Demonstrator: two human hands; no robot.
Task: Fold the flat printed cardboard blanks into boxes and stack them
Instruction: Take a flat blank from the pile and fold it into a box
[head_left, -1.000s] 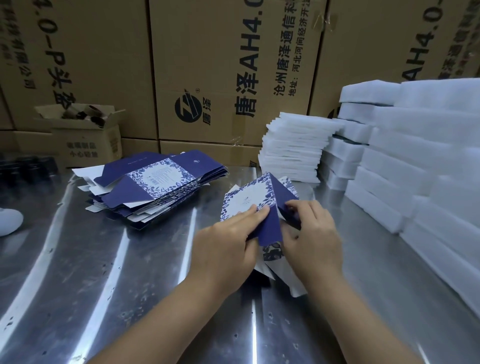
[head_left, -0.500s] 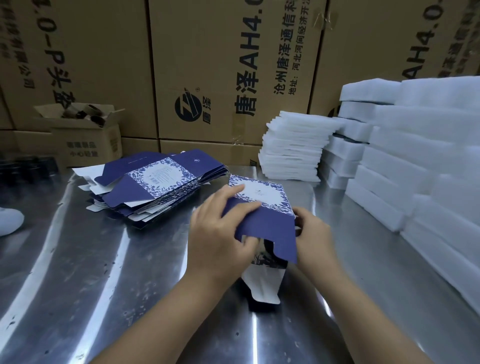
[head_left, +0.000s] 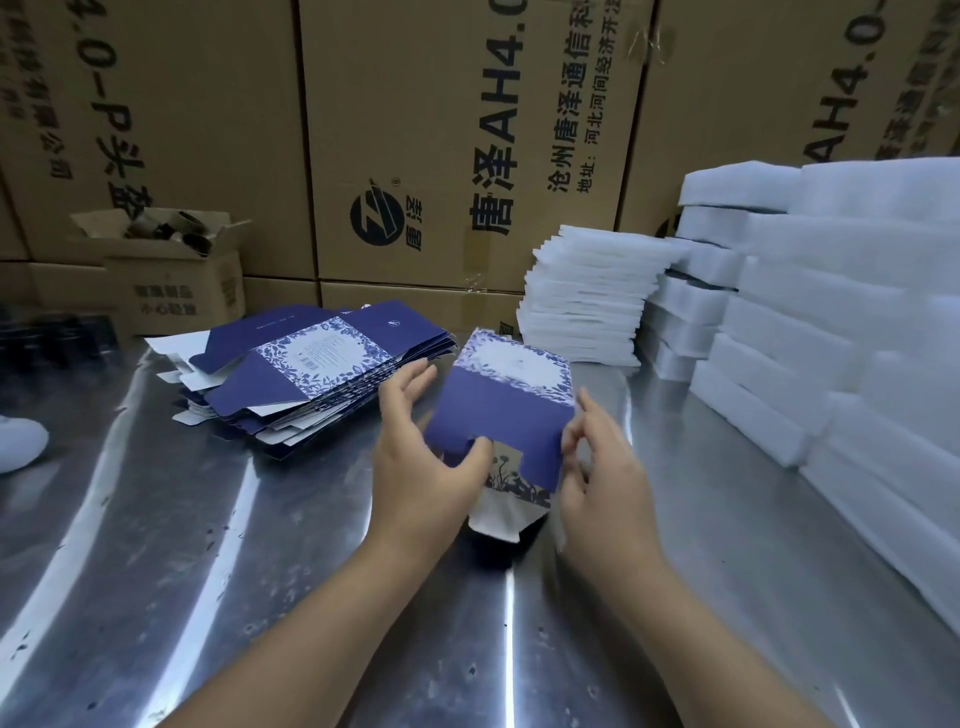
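Box: the half-formed blue box (head_left: 501, 410) is right in front of you, between both hands, just above the metal table (head_left: 171, 545) and near the right of the pile of flat blanks (head_left: 311, 374).
Left hand: your left hand (head_left: 421, 462) has its fingers straight and spread beside the box's left wall, and only the thumb pushes at the notch in the near blue flap.
Right hand: your right hand (head_left: 597, 473) is relaxed with the fingers loosely extended at the box's right edge. It's motion-blurred, so I can't tell how firmly it touches.
Step in hand: by my reading, you're closing the near end, the blue flap going over the white tuck flap (head_left: 498, 519) that hangs below.
Doing it well: brace the right wall so the tube stays square, fold the white flap in first, then press the notch home with that thumb. Push flat, not at one corner, or the card may crease.
Pointing: the open, flapped end faces you and downward, and the floral panel (head_left: 514, 366) faces up and away.
Long axis: it runs from you towards the brown cartons (head_left: 441, 130), rising at the far end.
Next up: stacking, I'd say, once this end locks.
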